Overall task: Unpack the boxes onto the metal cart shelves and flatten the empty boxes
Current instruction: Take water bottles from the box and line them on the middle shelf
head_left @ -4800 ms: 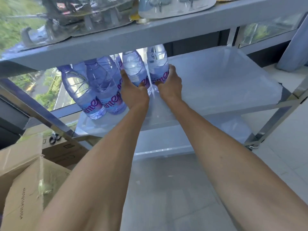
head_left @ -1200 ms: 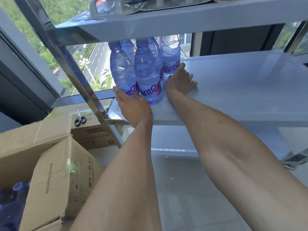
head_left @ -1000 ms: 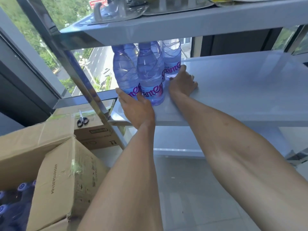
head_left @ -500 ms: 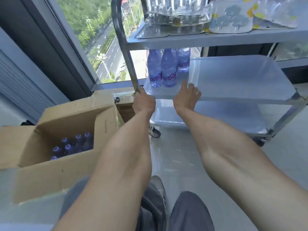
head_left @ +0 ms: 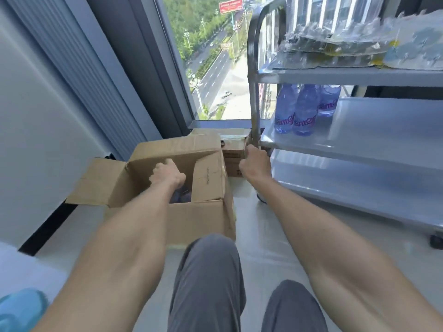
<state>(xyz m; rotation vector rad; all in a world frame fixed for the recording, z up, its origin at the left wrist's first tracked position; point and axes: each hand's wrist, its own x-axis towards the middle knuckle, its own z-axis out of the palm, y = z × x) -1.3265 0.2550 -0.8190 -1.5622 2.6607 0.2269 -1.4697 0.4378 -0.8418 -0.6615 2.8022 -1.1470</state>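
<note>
Head view looks down past two grey-trousered knees at an open cardboard box on the floor, left of centre. The left hand reaches down into it with its fingers curled under, out of sight below the knuckles; whether they have closed on anything I cannot tell. Dark bottle tops show in the shadow just below the wrist, too dim to count. The flaps stand open, which leaves the mouth clear for a reach from above.

The right hand sits at the foot of the cart's upright post, beside the corner of the middle shelf. Its fingers are curled forward, and it looks to be steadying the person or the cart, though what it grips is hidden behind the knuckles.

Three blue water bottles can be made out upright in the left corner of that shelf, touching one another; more may stand behind. Packing them into the corner leaves the rest of the shelf free for what remains in the box. The top shelf, upper right of the frame, holds a heap of clear plastic packs; their count is unclear. The bottom shelf shows bare metal.

A second, taped box waits behind the first, against the window. By my judgement the unpacking is only partly done and no box has been flattened.
</note>
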